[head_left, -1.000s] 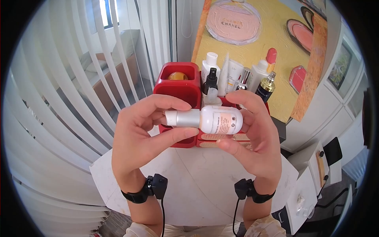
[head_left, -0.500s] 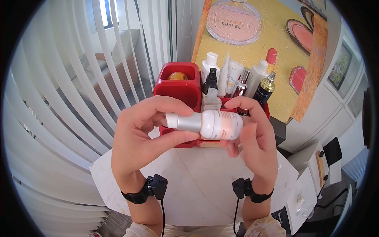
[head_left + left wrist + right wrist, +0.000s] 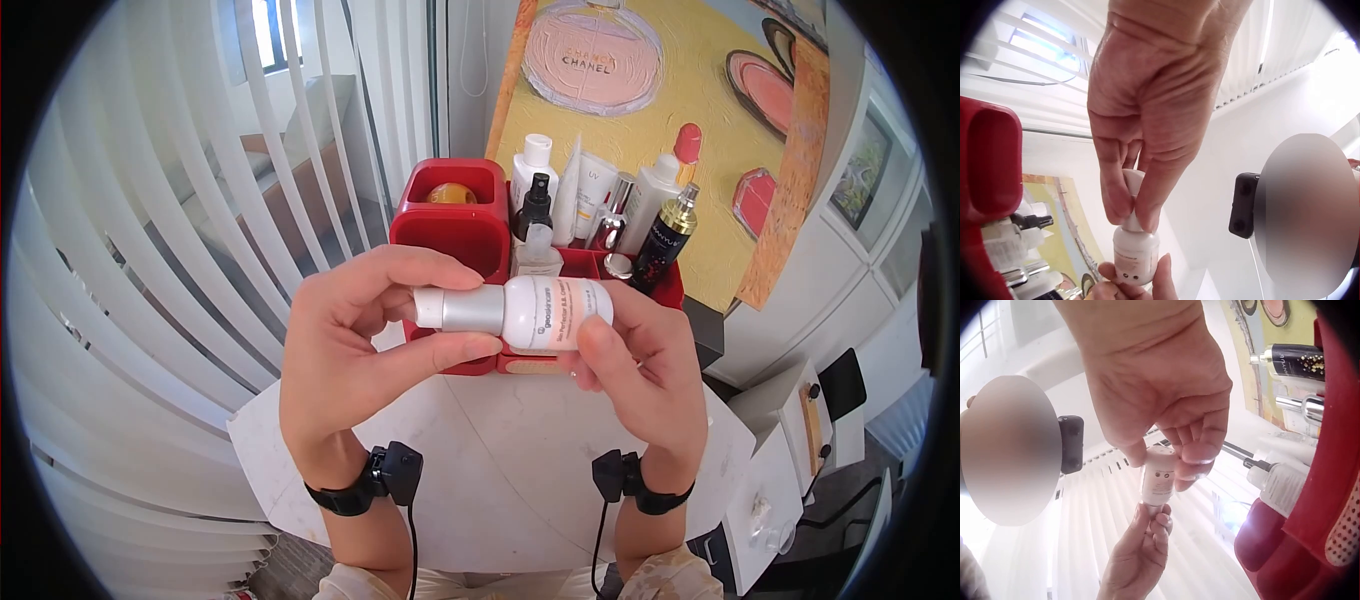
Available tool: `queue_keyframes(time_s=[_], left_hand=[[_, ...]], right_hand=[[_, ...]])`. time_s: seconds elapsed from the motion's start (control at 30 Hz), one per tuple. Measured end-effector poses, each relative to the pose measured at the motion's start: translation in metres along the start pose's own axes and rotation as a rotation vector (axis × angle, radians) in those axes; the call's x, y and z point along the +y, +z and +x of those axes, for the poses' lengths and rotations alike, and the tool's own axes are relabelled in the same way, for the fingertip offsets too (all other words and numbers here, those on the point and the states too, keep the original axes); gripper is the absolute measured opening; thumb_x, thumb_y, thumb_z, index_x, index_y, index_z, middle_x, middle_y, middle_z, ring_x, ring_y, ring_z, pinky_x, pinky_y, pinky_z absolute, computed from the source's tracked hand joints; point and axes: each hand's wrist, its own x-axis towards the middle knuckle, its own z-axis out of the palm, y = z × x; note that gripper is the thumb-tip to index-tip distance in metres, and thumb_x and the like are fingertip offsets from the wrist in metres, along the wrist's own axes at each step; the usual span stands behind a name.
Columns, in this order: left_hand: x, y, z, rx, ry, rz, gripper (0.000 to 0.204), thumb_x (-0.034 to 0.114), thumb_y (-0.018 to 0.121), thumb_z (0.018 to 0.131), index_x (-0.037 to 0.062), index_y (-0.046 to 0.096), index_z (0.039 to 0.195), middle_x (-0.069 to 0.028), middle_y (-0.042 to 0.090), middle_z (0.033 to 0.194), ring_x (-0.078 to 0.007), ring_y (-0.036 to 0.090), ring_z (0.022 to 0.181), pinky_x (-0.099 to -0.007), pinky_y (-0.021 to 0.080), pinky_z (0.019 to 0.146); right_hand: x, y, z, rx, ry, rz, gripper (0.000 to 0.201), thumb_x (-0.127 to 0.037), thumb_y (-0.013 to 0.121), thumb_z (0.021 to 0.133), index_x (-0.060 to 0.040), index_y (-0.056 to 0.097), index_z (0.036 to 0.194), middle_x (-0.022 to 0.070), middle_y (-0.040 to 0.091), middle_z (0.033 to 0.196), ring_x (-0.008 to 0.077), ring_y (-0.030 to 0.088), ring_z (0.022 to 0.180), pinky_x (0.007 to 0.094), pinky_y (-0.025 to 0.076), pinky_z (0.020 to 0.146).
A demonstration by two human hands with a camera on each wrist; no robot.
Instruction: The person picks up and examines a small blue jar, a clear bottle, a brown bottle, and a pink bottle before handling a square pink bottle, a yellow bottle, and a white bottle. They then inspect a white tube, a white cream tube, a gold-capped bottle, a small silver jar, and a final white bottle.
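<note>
A small white bottle (image 3: 556, 314) with a silver collar and white cap lies sideways between both hands, its printed label toward the head camera. The left hand (image 3: 365, 345) pinches the silver collar and cap between thumb and fingers. On the bottle's base end, the right hand (image 3: 655, 365) has its thumb on the near side and its fingers behind, partly hidden. From the left wrist, the left hand (image 3: 1150, 106) is seen gripping the cap end of the bottle (image 3: 1136, 255). In the right wrist view the right hand (image 3: 1163, 394) holds the base of the bottle (image 3: 1159, 478).
Behind the hands stands a red organizer (image 3: 450, 235) holding several bottles and tubes, among them a dark bottle with a gold top (image 3: 665, 238). A white table (image 3: 480, 470) lies below the hands. A yellow painting (image 3: 690, 90) is at the back, white blinds (image 3: 200, 250) at the left.
The bottle has turned about its long axis, so another side of its label faces the head camera. The right hand's fingers have shifted, its thumb now lying on the bottle's near side.
</note>
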Motion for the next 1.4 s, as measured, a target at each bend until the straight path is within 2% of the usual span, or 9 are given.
queue_keyframes(time_s=[0.2,0.3,0.43,0.57,0.7,0.83,1.03,1.23,1.4], left_hand=[[-0.002,0.005,0.002,-0.021,0.003,-0.013,0.044,-0.008,0.088,0.071,-0.0015,0.07,0.11,-0.0143,0.073,0.108,-0.0204,0.072,0.1,-0.0325,0.059,0.089],[-0.004,0.005,0.002,-0.035,0.027,-0.012,0.043,-0.009,0.088,0.07,-0.0012,0.072,0.108,-0.0151,0.074,0.107,-0.021,0.072,0.099,-0.0332,0.059,0.089],[-0.003,0.005,0.001,-0.037,0.034,-0.001,0.042,-0.009,0.089,0.069,-0.0009,0.073,0.106,-0.016,0.074,0.105,-0.0219,0.073,0.099,-0.0343,0.059,0.089],[-0.005,0.006,0.0,-0.038,0.029,0.003,0.041,-0.009,0.088,0.07,-0.001,0.074,0.107,-0.0151,0.075,0.105,-0.0213,0.073,0.099,-0.0345,0.059,0.09],[-0.006,0.009,0.004,0.0,0.03,-0.016,0.042,-0.003,0.086,0.078,-0.0018,0.07,0.117,-0.0102,0.074,0.102,-0.0143,0.072,0.092,-0.0257,0.058,0.081],[-0.006,0.013,0.008,0.071,0.029,-0.05,0.057,0.0,0.086,0.079,0.0,0.063,0.131,-0.0062,0.073,0.096,-0.0095,0.069,0.082,-0.0222,0.055,0.073],[-0.003,0.015,0.007,0.061,0.009,-0.035,0.066,0.004,0.088,0.079,0.0003,0.057,0.138,-0.0013,0.071,0.089,-0.0038,0.058,0.069,-0.0192,0.045,0.062],[-0.001,0.021,0.008,0.056,-0.015,-0.035,0.06,0.006,0.09,0.076,0.0009,0.062,0.128,-0.0015,0.071,0.097,-0.005,0.059,0.075,-0.0207,0.047,0.066],[0.002,0.029,0.006,0.098,-0.052,0.028,0.047,0.006,0.091,0.073,0.0009,0.067,0.114,-0.0025,0.071,0.1,-0.0075,0.063,0.085,-0.0232,0.051,0.074]], right_hand=[[0.001,0.018,0.005,0.154,-0.141,0.059,0.035,-0.027,0.051,0.108,-0.0001,0.06,0.127,0.0029,0.064,0.105,0.0016,0.054,0.073,0.0165,0.042,0.062],[0.002,0.018,0.005,0.146,-0.129,-0.006,0.032,-0.029,0.049,0.109,-0.0022,0.061,0.121,-0.0006,0.061,0.094,0.0006,0.049,0.067,0.0167,0.037,0.057],[0.002,0.021,0.005,0.156,-0.045,0.205,0.024,-0.024,0.056,0.107,-0.0008,0.061,0.112,0.0014,0.065,0.093,0.0045,0.057,0.078,0.0203,0.046,0.067],[0.004,0.016,0.005,0.099,0.125,0.322,0.029,-0.03,0.054,0.109,-0.0016,0.061,0.108,0.0001,0.064,0.09,0.0028,0.054,0.078,0.0195,0.043,0.067],[0.01,0.008,0.007,-0.052,0.149,0.342,0.031,-0.03,0.057,0.108,-0.0002,0.062,0.114,0.0,0.065,0.095,0.0029,0.056,0.084,0.0201,0.045,0.072],[0.012,0.013,0.007,-0.164,0.109,0.414,0.041,-0.022,0.062,0.105,0.0013,0.055,0.138,0.004,0.067,0.113,0.0081,0.063,0.104,0.0237,0.051,0.085],[0.016,0.016,0.008,-0.268,0.061,0.403,0.042,-0.018,0.065,0.103,0.0018,0.054,0.139,0.0056,0.065,0.12,0.0108,0.063,0.108,0.027,0.052,0.092],[0.004,0.019,0.01,-0.101,0.057,0.247,0.053,-0.018,0.08,0.091,-0.0018,0.058,0.137,0.0071,0.064,0.12,0.0128,0.064,0.106,0.0287,0.056,0.086],[0.016,0.03,0.013,0.154,-0.179,0.012,0.051,-0.02,0.087,0.081,-0.0031,0.064,0.122,0.0078,0.06,0.109,0.0198,0.066,0.093,0.0316,0.057,0.077]])
